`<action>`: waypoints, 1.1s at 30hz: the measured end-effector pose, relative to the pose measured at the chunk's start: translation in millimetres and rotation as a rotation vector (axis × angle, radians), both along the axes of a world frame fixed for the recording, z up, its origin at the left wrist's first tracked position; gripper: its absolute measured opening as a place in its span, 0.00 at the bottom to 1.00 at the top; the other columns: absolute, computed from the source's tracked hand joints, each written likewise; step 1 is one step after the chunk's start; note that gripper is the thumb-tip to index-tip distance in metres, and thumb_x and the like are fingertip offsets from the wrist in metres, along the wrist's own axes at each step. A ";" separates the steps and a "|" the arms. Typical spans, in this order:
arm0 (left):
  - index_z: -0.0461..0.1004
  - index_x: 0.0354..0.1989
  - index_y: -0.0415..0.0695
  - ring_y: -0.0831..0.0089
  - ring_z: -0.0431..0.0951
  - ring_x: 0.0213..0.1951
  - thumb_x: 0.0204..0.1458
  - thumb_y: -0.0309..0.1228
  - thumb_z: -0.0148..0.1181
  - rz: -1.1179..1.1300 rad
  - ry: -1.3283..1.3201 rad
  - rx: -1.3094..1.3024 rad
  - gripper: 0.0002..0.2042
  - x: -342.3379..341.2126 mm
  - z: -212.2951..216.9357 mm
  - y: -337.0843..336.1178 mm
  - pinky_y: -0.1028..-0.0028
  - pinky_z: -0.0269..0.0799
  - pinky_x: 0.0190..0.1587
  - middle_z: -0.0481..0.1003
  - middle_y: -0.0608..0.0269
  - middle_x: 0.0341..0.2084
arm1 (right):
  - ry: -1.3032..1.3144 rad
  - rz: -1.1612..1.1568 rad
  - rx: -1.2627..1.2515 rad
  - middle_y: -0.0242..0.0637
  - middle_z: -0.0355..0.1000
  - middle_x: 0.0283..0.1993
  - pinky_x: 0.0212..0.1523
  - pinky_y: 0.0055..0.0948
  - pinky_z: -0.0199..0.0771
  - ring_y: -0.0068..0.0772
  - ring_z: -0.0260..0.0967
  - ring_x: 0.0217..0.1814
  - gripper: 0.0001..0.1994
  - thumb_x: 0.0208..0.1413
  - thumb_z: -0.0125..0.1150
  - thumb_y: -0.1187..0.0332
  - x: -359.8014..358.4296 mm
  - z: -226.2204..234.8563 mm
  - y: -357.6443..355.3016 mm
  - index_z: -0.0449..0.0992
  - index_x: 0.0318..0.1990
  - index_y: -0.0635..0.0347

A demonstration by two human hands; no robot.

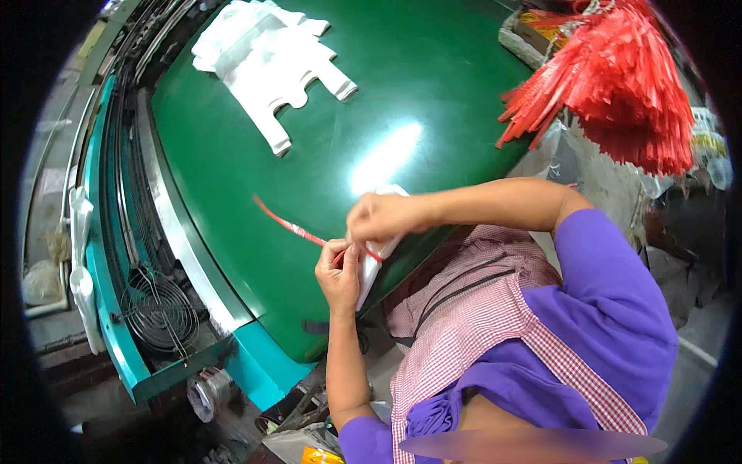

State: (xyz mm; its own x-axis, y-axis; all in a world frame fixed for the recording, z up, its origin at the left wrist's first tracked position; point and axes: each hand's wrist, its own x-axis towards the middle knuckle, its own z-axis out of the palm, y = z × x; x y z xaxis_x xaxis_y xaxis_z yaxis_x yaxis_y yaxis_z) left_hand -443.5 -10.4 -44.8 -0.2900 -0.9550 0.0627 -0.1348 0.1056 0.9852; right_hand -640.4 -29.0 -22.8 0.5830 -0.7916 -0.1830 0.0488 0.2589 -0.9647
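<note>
Head view, looking down on a person at the near edge of a glossy green table (325,155). Left hand (338,277) is closed in a fist around the gathered end of a folded bundle of white plastic bags (371,267), which stands roughly upright at the table edge. Right hand (380,218) is just above it, fingers pinched shut on a thin red plastic strip (290,224). One end of the strip runs out to the left over the green surface, while the other passes between the two hands and crosses the bundle; whether it is already wound fully around the bundle cannot be told. The two hands are nearly touching.

Farther back on the table, well apart from the hands, lies a loose pile of white handle bags (267,58), flattened and overlapping. At upper right hangs a thick bunch of red strips (618,85) of the same kind, beside the table's far corner. Along the left side of the table runs a teal machine frame (104,294) carrying a round wire fan guard (158,313). The person wears a purple shirt under a red-and-white checked apron (471,317).
</note>
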 end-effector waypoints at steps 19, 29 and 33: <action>0.72 0.43 0.39 0.76 0.73 0.35 0.54 0.28 0.61 0.472 -0.344 -0.317 0.10 71.7 35.0 -35.4 0.77 0.69 0.32 0.72 0.63 0.36 | 0.851 -0.021 -1.174 0.47 0.71 0.30 0.32 0.45 0.74 0.49 0.74 0.31 0.20 0.51 0.59 0.58 43.2 3.2 -36.6 0.67 0.45 0.64; 0.66 0.61 0.48 0.50 0.65 0.58 0.44 0.19 0.58 0.545 -0.969 -0.537 0.30 164.8 31.5 -134.5 0.61 0.62 0.61 0.62 0.47 0.57 | 1.221 -0.484 -0.975 0.50 0.65 0.59 0.59 0.42 0.67 0.49 0.63 0.61 0.31 0.48 0.61 0.69 6.4 -1.0 -228.3 0.62 0.62 0.60; 0.70 0.57 0.51 0.47 0.59 0.63 0.50 0.31 0.62 0.351 -1.521 -0.555 0.23 167.2 35.7 -138.4 0.52 0.56 0.63 0.60 0.49 0.62 | 1.449 -0.234 -0.855 0.46 0.70 0.50 0.56 0.48 0.65 0.45 0.65 0.58 0.13 0.50 0.56 0.70 -26.0 2.1 -246.1 0.78 0.44 0.57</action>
State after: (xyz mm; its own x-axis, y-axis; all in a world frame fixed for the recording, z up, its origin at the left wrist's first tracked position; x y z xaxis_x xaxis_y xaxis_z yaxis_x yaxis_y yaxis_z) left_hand -276.4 -148.8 -9.1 -0.1897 -0.9424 0.2756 -0.9691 0.1346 -0.2066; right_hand -666.3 -275.2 -20.7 0.1979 -0.9776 0.0720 -0.9739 -0.2044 -0.0983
